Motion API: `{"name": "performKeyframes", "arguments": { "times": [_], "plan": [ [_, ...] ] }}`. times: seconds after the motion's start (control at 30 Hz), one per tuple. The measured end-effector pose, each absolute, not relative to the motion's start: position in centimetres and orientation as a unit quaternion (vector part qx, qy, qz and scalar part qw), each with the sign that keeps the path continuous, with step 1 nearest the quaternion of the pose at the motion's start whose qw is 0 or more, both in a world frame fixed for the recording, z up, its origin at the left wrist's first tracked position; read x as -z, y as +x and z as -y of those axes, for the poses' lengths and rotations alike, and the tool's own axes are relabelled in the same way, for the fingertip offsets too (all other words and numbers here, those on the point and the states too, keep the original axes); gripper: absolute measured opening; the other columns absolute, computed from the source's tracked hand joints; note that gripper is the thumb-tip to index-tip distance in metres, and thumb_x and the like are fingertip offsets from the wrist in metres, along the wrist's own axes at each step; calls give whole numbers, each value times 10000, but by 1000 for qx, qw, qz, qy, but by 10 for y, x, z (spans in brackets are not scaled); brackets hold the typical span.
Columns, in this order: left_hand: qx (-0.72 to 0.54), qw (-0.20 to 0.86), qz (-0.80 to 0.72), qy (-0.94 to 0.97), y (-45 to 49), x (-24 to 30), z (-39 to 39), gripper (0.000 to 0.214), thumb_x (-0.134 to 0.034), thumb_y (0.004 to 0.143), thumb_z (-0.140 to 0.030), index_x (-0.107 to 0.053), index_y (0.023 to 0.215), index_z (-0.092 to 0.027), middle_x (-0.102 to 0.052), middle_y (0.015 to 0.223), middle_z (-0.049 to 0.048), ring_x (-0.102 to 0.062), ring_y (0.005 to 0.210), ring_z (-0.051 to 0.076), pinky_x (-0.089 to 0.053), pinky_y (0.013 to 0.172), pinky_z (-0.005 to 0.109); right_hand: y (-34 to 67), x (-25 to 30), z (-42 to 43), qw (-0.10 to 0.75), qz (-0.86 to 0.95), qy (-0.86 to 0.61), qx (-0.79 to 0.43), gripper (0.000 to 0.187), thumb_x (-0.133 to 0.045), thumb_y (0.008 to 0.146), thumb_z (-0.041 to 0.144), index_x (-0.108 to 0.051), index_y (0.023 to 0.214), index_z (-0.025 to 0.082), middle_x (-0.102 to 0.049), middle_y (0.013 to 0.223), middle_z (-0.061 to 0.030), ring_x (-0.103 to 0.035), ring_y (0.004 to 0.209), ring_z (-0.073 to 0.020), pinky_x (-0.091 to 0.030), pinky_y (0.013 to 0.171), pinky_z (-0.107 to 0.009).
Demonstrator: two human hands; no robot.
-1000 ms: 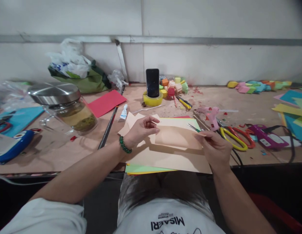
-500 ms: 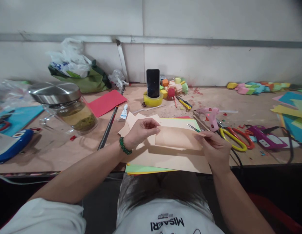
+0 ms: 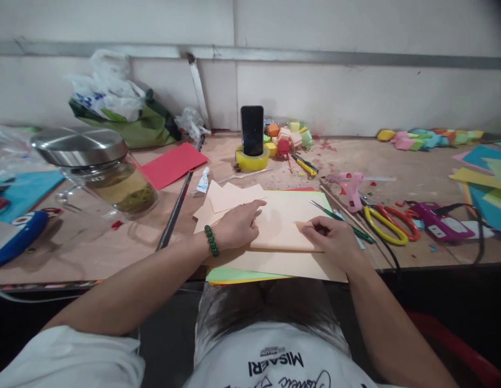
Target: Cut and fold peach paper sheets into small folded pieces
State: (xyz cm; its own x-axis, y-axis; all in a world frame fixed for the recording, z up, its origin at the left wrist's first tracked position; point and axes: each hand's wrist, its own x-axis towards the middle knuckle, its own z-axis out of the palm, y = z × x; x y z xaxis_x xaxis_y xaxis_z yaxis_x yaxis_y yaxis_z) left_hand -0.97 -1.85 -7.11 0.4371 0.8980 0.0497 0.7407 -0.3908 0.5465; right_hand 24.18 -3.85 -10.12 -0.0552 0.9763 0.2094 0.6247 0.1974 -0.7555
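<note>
Head view: the peach sheet (image 3: 280, 226) lies on the paper stack (image 3: 293, 264). The left hand (image 3: 241, 223) rests there, fingers loosely extended, gripping nothing; the right hand (image 3: 327, 234) pinches a paper corner (image 3: 301, 226). Steady left pressure and a light pinch should prevent creasing. Unlike half a second ago, no paper bows up between the hands.

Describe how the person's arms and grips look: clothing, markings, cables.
Left arm: loose, creased white sleeve and a bracelet of round green beads. Right arm: no sleeve or bracelet in view. Left grip and right grip are bare, no gloves. No cables or markings show on either arm.
</note>
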Motion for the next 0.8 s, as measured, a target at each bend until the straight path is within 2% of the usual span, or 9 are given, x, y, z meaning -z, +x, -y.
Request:
{"name": "performKeyframes", "arguments": {
  "times": [0.07,0.13,0.23,0.33,0.43,0.5,0.57,0.7,0.8],
  "plan": [
    [-177,150,-466,854,-10,69,17,542,-544,815,-109,-529,1354,-170,-633,1107,126,-578,1050,273,-460,930,426,242,102,37,356,686,-587,-241,305,-669,734,417,-702,932,187,-563,562,25,-484,502,-134,-370,479,-261],
    [-145,111,-385,905,-12,67,14,373,-512,867,-128,-649,1206,-203,-621,1173,126,-559,1082,270,-432,951,423,243,103,36,353,689,-585,-239,419,-668,738,392,-657,1098,179,-573,588,32,-489,495,-133,-384,485,-264],
    [-74,131,-253,956,-14,61,8,280,-482,864,-92,-727,964,-185,-675,1100,112,-585,1014,239,-429,898,359,244,104,35,338,701,-581,-238,468,-655,767,380,-617,1185,174,-572,611,36,-495,497,-130,-386,484,-264],
    [-57,124,-234,963,-13,54,9,315,-431,889,-113,-723,993,-171,-698,990,116,-600,940,235,-412,852,360,247,106,34,326,719,-573,-218,477,-648,800,370,-603,1234,180,-597,660,20,-526,537,-142,-423,514,-275],
    [-45,90,-247,964,-10,48,18,378,-386,949,-250,-669,1189,-178,-691,970,116,-598,896,247,-382,832,388,247,106,32,322,773,-533,-120,325,-634,837,336,-682,1134,211,-694,881,-66,-623,771,-207,-505,710,-349],
    [-44,72,-259,962,-8,45,25,425,-365,968,-365,-650,1241,-205,-683,974,114,-591,879,252,-364,846,402,245,102,34,300,822,-481,-54,206,-568,888,261,-734,1008,237,-708,1070,-99,-625,984,-250,-486,874,-417],
    [-39,60,-269,961,-7,43,30,445,-351,967,-420,-664,1224,-234,-669,977,109,-579,862,248,-354,859,410,240,96,38,256,864,-434,-23,264,-498,922,180,-745,976,254,-710,1144,-86,-602,1089,-258,-437,961,-466],
    [-21,56,-269,961,-8,42,35,452,-326,967,-437,-691,1175,-269,-626,930,93,-553,884,257,-347,874,424,228,79,52,167,909,-381,-24,342,-477,897,65,-728,1042,246,-735,1119,-61,-605,1104,-244,-358,1021,-511],
    [-15,76,-266,961,-9,41,36,432,-340,966,-423,-700,1165,-290,-602,890,80,-542,914,261,-334,905,443,222,69,59,158,925,-343,-40,324,-487,883,29,-725,991,221,-744,1077,-55,-620,1050,-219,-379,995,-459]
  ]
}}
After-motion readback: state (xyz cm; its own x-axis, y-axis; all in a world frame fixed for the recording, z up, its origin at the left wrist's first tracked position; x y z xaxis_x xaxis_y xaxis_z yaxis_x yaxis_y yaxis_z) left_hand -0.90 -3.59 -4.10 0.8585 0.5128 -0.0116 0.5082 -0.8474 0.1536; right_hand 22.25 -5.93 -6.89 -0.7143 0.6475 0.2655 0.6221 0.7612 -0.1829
